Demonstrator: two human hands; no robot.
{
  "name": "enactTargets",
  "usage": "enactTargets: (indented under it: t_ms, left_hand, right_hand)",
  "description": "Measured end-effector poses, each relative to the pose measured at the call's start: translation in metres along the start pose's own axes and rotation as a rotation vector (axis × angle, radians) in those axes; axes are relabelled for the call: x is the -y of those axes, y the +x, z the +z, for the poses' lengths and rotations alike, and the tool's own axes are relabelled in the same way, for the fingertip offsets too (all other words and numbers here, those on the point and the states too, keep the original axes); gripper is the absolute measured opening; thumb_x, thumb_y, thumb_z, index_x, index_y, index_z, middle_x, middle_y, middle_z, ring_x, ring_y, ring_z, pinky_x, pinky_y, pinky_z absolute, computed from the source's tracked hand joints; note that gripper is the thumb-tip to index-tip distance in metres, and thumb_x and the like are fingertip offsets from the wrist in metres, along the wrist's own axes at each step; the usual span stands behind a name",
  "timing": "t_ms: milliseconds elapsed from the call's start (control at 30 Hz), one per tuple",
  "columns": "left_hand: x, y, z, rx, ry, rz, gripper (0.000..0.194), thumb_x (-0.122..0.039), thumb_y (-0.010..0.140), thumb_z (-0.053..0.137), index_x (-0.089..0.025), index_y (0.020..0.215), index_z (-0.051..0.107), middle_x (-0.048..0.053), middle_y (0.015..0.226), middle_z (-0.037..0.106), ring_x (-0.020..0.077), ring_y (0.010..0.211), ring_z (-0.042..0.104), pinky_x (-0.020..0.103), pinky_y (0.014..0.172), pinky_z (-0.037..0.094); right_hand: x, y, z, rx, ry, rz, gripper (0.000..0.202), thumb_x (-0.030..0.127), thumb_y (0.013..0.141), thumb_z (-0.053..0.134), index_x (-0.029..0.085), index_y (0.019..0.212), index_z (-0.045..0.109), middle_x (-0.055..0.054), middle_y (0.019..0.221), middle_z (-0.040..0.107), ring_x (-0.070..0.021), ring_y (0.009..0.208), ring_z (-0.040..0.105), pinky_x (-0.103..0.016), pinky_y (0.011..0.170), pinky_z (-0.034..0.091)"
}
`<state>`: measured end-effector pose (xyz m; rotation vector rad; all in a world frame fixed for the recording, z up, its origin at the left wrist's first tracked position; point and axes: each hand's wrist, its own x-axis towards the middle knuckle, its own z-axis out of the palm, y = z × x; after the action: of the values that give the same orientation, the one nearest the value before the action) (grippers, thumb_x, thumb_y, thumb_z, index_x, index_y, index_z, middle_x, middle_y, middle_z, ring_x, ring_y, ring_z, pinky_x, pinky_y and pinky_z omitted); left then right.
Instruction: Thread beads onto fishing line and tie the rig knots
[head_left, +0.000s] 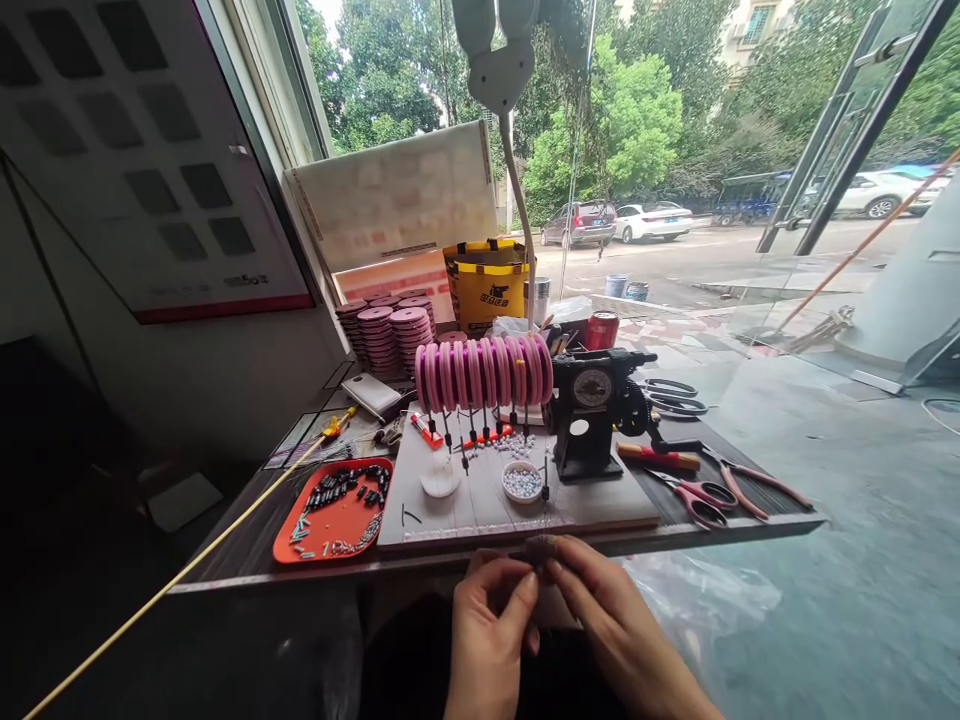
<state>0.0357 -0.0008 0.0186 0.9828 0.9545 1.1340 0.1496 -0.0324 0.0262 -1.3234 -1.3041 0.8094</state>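
Note:
My left hand and my right hand meet just in front of the table's near edge. The fingers of both are closed in a pinch, fingertips almost touching. A small dark piece shows between them, too blurred to name. Beyond them, a row of pink spools sits side by side on a black hand-crank winder. Thin lines with small dark pieces hang from the spools over a pale board. On the board stand a small white dish of beads and a round white lid.
An orange tray with black and metal bits is at left, a long yellow rod crossing nearby. Scissors, pliers and a red-handled tool lie right. Behind are stacked pink spools, a yellow bag and a red can.

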Motion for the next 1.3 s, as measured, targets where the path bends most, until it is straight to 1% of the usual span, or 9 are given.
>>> enactTargets:
  t_ms: [133, 333, 467, 600, 700, 833, 1033, 1133, 1300]
  left_hand:
    - [-0.008, 0.000, -0.002, 0.073, 0.128, 0.003, 0.021, -0.033, 0.057, 0.078, -0.014, 0.057, 0.070, -0.002, 0.069, 0.048, 0.0038, 0.041, 0.040, 0.018, 0.036, 0.030]
    - [-0.023, 0.000, -0.002, 0.125, 0.266, 0.077, 0.007, -0.022, 0.063, 0.073, -0.017, 0.058, 0.072, 0.003, 0.072, 0.058, 0.0186, 0.077, 0.052, 0.024, 0.070, 0.043]
    - [-0.022, 0.001, -0.004, 0.161, 0.154, -0.069, 0.013, -0.029, 0.060, 0.075, -0.017, 0.060, 0.070, -0.001, 0.058, 0.057, 0.0131, 0.057, 0.049, 0.022, 0.056, 0.040]
    - [-0.021, 0.002, -0.005, 0.153, 0.159, -0.081, 0.015, -0.029, 0.059, 0.075, -0.015, 0.061, 0.070, 0.000, 0.057, 0.058, 0.0112, 0.055, 0.046, 0.021, 0.053, 0.036]
    - [-0.022, 0.003, -0.005, 0.149, 0.191, -0.057, 0.015, -0.029, 0.059, 0.075, -0.015, 0.060, 0.070, 0.000, 0.061, 0.057, 0.0107, 0.056, 0.043, 0.020, 0.052, 0.034]
    - [-0.020, 0.005, -0.005, 0.161, 0.187, -0.043, 0.017, -0.031, 0.059, 0.075, -0.015, 0.058, 0.069, -0.002, 0.059, 0.051, 0.0099, 0.054, 0.040, 0.020, 0.050, 0.032]
    - [-0.015, 0.008, -0.007, 0.197, 0.179, 0.014, 0.015, -0.029, 0.063, 0.072, -0.015, 0.059, 0.070, -0.002, 0.062, 0.049, 0.0090, 0.053, 0.036, 0.021, 0.050, 0.030]
    - [-0.019, 0.009, -0.007, 0.227, 0.223, -0.005, 0.016, -0.029, 0.063, 0.072, -0.014, 0.057, 0.069, -0.002, 0.060, 0.046, 0.0087, 0.052, 0.035, 0.022, 0.051, 0.031]
    - [-0.018, 0.010, -0.008, 0.218, 0.266, 0.055, 0.016, -0.031, 0.063, 0.072, -0.016, 0.060, 0.070, 0.000, 0.067, 0.050, 0.0118, 0.058, 0.040, 0.023, 0.053, 0.032]
  right_hand:
    - [0.003, -0.001, -0.005, 0.002, 0.031, -0.012, 0.024, 0.029, 0.084, 0.045, 0.017, 0.084, 0.066, -0.007, 0.084, 0.064, -0.0177, 0.072, 0.057, -0.026, 0.069, 0.047]
    - [0.009, -0.002, -0.011, 0.087, 0.336, 0.143, 0.025, 0.037, 0.081, 0.054, 0.018, 0.094, 0.064, -0.002, 0.074, 0.061, -0.0160, 0.067, 0.055, -0.027, 0.068, 0.047]
    - [-0.010, -0.012, -0.002, 0.172, 0.550, 0.300, 0.033, 0.045, 0.072, 0.065, 0.018, 0.090, 0.061, 0.000, 0.071, 0.059, -0.0128, 0.061, 0.056, -0.022, 0.056, 0.045]
    - [-0.026, -0.023, 0.008, 0.270, 0.515, 0.348, 0.043, 0.058, 0.068, 0.062, 0.017, 0.073, 0.054, 0.003, 0.056, 0.053, -0.0074, 0.041, 0.046, -0.018, 0.041, 0.035]
    - [-0.013, -0.020, -0.005, 0.204, 0.207, 0.168, 0.035, 0.051, 0.077, 0.054, 0.017, 0.069, 0.054, 0.002, 0.055, 0.053, -0.0112, 0.048, 0.049, -0.021, 0.046, 0.039]
    - [0.013, -0.003, -0.026, -0.062, -0.339, -0.163, 0.015, 0.029, 0.077, 0.058, 0.020, 0.089, 0.062, -0.005, 0.086, 0.063, -0.0203, 0.078, 0.058, -0.029, 0.067, 0.047]
    - [0.015, 0.014, -0.025, 0.040, -0.586, -0.418, 0.027, 0.021, 0.089, 0.041, 0.019, 0.069, 0.060, -0.005, 0.070, 0.058, -0.0194, 0.068, 0.052, -0.030, 0.061, 0.045]
    - [0.023, 0.018, -0.038, 0.177, -0.466, -0.293, 0.021, 0.024, 0.087, 0.046, 0.020, 0.070, 0.057, -0.004, 0.076, 0.056, -0.0186, 0.074, 0.053, -0.029, 0.066, 0.045]
    - [0.045, 0.032, -0.074, 0.476, 0.028, 0.054, 0.021, 0.035, 0.083, 0.056, 0.018, 0.072, 0.058, 0.000, 0.081, 0.051, -0.0132, 0.074, 0.050, -0.022, 0.067, 0.042]
